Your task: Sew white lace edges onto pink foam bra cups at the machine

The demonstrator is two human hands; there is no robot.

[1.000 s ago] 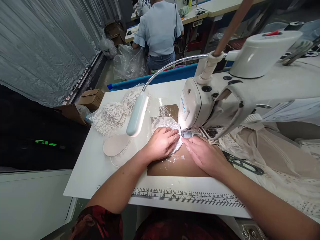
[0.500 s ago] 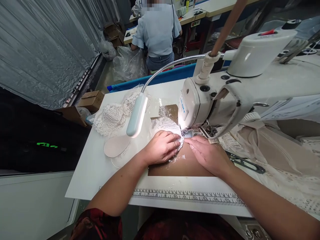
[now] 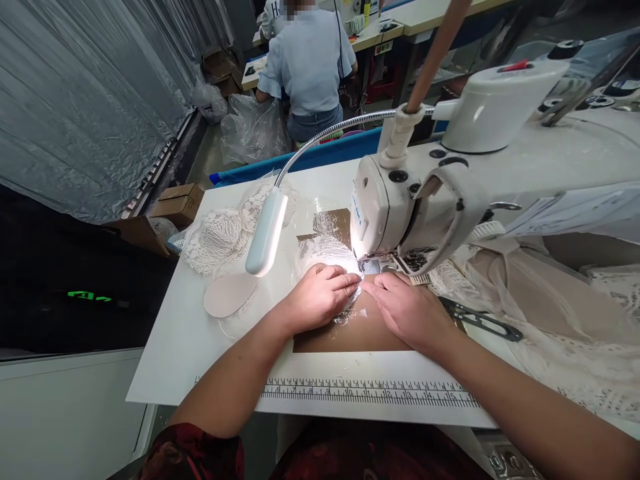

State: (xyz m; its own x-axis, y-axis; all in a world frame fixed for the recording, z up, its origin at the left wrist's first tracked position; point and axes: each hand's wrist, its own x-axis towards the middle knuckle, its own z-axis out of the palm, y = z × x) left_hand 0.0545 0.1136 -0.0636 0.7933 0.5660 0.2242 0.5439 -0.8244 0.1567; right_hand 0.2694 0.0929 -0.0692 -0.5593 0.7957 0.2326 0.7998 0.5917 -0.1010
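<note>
A white lace bra cup [image 3: 325, 250] lies under the needle end of the sewing machine [image 3: 375, 207], lit by its lamp. My left hand [image 3: 323, 293] is closed over the cup's near side, fingers together and pressing the lace beside the presser foot. From the right, my right hand [image 3: 400, 303] reaches the cup's edge just in front of the foot. Its thumb and index finger are pinched there, the other fingers curled. The two hands' fingertips almost meet, and they hide the cup's near edge. Brown covering [image 3: 325, 341] lies beneath the hands.
Lace cups [image 3: 215, 240] and a beige pad [image 3: 227, 295] lie on the left. A lamp [image 3: 267, 230] hangs over the table. Right of my hand are a dark flat tool [image 3: 483, 320] and piled lace fabric [image 3: 535, 293]. A ruler strip [image 3: 370, 393] lines the front edge. Another person [image 3: 310, 63] sits beyond.
My right fingers have curled in from a straighter pose and now pinch at the cup's edge. The left hand stays on the cup. The whole view has shifted slightly.
</note>
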